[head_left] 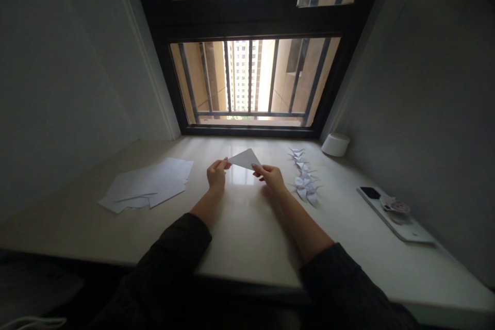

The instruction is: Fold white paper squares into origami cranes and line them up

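Observation:
A white sheet of paper folded into a triangle (245,158) is held up just above the pale tabletop (247,227), between both hands. My left hand (216,174) pinches its left corner with thumb and fingers closed. My right hand (270,175) pinches its right lower edge in the same way. Both forearms reach in from dark sleeves at the bottom.
A loose stack of white sheets (149,184) lies to the left. A row of several small folded paper cranes (304,178) runs to the right of my right hand. Further right are a white round object (335,144) and a white phone (394,214). A barred window (253,82) is straight ahead.

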The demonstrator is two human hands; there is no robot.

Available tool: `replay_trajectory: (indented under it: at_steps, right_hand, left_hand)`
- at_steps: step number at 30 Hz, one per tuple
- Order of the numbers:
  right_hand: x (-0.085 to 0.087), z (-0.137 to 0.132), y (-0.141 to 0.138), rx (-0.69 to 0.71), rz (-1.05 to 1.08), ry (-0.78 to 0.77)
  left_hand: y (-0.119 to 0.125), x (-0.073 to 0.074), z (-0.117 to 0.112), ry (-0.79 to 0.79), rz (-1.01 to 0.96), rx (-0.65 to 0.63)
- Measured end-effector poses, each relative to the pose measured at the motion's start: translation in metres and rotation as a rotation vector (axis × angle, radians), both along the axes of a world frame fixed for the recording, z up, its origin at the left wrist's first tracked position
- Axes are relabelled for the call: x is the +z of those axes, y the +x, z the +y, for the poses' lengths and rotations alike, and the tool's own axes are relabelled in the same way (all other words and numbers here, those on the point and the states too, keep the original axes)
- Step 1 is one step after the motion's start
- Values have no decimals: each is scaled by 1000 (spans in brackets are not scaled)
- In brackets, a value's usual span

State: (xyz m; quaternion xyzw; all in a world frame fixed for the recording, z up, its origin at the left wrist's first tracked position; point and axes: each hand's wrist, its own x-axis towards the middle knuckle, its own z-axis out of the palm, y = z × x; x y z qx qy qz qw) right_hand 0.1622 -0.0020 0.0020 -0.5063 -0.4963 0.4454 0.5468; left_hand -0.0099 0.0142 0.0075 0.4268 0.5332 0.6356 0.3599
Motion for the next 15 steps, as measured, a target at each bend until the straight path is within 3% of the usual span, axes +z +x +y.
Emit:
replay_trajectory:
  at_steps: [11, 15]
  right_hand:
    - [-8, 4, -3, -30, -75, 51]
    - [-10, 4, -3, -95, -165, 92]
  left_hand:
    - [1, -7, 5, -50, -49, -22]
    - [-2, -5, 7, 83, 20, 47]
